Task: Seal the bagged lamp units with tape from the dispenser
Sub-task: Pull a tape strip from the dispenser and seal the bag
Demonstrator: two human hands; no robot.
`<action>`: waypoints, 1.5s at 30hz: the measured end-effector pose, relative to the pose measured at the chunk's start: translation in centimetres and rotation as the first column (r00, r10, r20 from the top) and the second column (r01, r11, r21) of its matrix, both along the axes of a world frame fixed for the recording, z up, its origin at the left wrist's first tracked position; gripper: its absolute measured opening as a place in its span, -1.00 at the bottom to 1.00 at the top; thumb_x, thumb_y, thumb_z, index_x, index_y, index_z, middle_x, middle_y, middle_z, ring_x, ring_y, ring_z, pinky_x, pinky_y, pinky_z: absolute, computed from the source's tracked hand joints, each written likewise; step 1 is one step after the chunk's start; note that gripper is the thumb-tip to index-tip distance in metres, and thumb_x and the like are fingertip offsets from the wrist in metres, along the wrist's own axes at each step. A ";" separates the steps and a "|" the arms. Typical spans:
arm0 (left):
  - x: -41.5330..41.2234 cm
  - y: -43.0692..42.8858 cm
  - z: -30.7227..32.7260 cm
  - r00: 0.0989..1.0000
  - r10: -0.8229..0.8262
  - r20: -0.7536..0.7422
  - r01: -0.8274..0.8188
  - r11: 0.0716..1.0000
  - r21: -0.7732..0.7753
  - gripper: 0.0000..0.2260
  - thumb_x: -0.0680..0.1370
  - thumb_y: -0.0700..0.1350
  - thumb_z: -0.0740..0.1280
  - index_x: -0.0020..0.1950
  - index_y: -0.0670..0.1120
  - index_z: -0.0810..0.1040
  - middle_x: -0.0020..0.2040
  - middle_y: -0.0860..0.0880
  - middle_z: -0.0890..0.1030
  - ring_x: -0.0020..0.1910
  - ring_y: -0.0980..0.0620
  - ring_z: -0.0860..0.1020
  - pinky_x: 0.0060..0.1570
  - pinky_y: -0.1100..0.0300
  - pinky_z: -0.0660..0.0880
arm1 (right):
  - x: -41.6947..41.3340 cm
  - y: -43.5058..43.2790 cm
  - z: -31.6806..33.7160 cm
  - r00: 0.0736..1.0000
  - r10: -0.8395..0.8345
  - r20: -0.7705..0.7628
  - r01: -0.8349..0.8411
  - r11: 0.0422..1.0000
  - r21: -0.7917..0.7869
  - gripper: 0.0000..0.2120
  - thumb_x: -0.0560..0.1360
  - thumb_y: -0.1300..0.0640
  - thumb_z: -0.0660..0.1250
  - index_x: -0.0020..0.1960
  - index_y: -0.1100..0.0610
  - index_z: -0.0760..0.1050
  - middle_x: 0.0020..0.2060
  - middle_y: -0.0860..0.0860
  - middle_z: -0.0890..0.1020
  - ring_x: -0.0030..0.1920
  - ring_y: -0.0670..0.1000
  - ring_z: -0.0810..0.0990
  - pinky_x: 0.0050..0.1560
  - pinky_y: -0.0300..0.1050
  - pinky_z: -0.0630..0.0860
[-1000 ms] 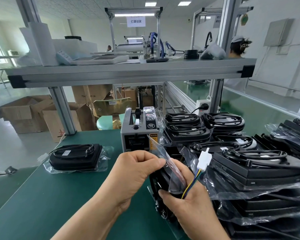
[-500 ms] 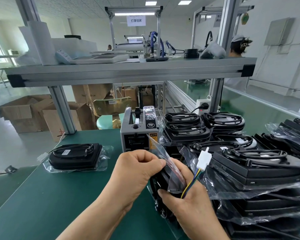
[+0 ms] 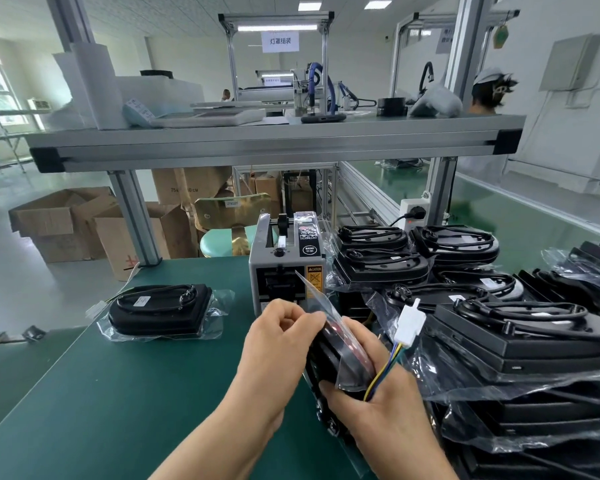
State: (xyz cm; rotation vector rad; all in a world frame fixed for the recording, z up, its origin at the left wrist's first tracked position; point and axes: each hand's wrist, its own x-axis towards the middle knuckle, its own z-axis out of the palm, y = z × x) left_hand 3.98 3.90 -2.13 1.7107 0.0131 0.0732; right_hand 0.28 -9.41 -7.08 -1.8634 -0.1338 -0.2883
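Nearest: right hand (image 3: 378,407) grips a black lamp unit (image 3: 321,362) stood on edge in its clear bag (image 3: 355,367), thumb across the near side, fingers curled round the far side. Left hand (image 3: 277,344), just to the L, has its fingers curled, thumb & fingertips pinching the bag's loose flap (image 3: 312,292), which sticks up in front of the dispenser. Coloured wires (image 3: 386,370) come up by the right hand to a white connector (image 3: 409,322).

The unit sits toward the R side of the green table (image 3: 101,393), just beside a pile of bagged units (image 3: 520,344) that are stacked flat & several deep, cables coiled on top.

Directly behind the hands is the grey tape dispenser (image 3: 284,265), upright, caution label on its front. The slot is dark, so can't tell if tape is out.

Further L, well apart, one more bagged unit (image 3: 160,310) lies flat on the table.

Beyond the table edge: a stool (image 3: 222,242) & open cardboard boxes (image 3: 66,223) on the floor. Overhead, an aluminium shelf (image 3: 274,147) w/ misc. gear. Far R, behind it, a person (image 3: 492,95) in a cap.
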 end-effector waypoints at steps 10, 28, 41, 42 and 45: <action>0.4 1.6 0.0 0.991 -0.022 0.130 0.022 1.000 0.001 -0.61 0.22 0.06 0.50 0.02 0.17 0.56 -0.11 0.14 0.65 -0.11 0.21 0.63 -0.09 0.25 0.56 | 2.2 2.8 -2.9 0.957 0.142 0.251 -0.206 0.947 0.249 -0.02 0.34 0.39 0.57 0.57 -0.06 0.17 0.48 0.02 0.41 0.41 0.01 0.47 0.24 -0.13 0.54; -4.4 1.2 -11.0 0.749 -0.183 0.637 0.008 0.963 0.268 -0.43 0.30 0.03 0.49 0.29 0.17 0.44 -0.08 0.08 0.47 -0.12 0.20 0.54 -0.16 0.33 0.57 | -2.8 2.7 -1.4 0.973 -0.205 -0.110 0.224 0.953 0.204 -0.71 0.64 0.04 0.18 0.25 -0.31 0.47 -0.19 -0.38 0.66 -0.12 -0.31 0.61 -0.05 -0.40 0.44; 0.5 3.6 -6.7 0.954 0.074 0.291 -0.073 0.997 -0.013 -0.95 0.47 -0.04 0.42 -0.14 0.04 0.68 -0.24 0.04 0.64 -0.33 0.23 0.55 -0.21 0.35 0.49 | -1.1 2.7 -3.3 0.944 -0.296 -0.143 0.329 0.864 0.381 -0.57 0.45 0.32 0.46 0.13 -0.16 0.64 -0.19 -0.10 0.74 -0.22 -0.12 0.71 -0.12 -0.36 0.56; 2.4 3.1 -5.6 0.938 0.232 0.257 -0.225 0.973 -0.058 -0.90 0.50 -0.08 0.41 -0.20 0.01 0.68 -0.32 0.04 0.63 -0.39 0.21 0.51 -0.25 0.29 0.49 | -1.0 2.6 -3.4 0.942 -0.308 -0.134 0.336 0.855 0.395 -0.57 0.46 0.33 0.45 0.15 -0.14 0.64 -0.13 -0.10 0.75 -0.14 -0.13 0.71 -0.04 -0.35 0.56; 8.2 2.4 -3.3 0.952 0.199 -0.231 -0.267 0.910 -0.316 -0.86 0.58 -0.13 0.37 -0.13 -0.12 0.66 -0.28 -0.04 0.62 -0.40 0.11 0.50 -0.34 0.23 0.47 | -1.0 2.7 -3.5 0.941 -0.322 -0.106 0.337 0.847 0.410 -0.56 0.45 0.40 0.43 0.24 0.02 0.61 -0.01 -0.09 0.74 -0.03 -0.19 0.69 0.06 -0.40 0.52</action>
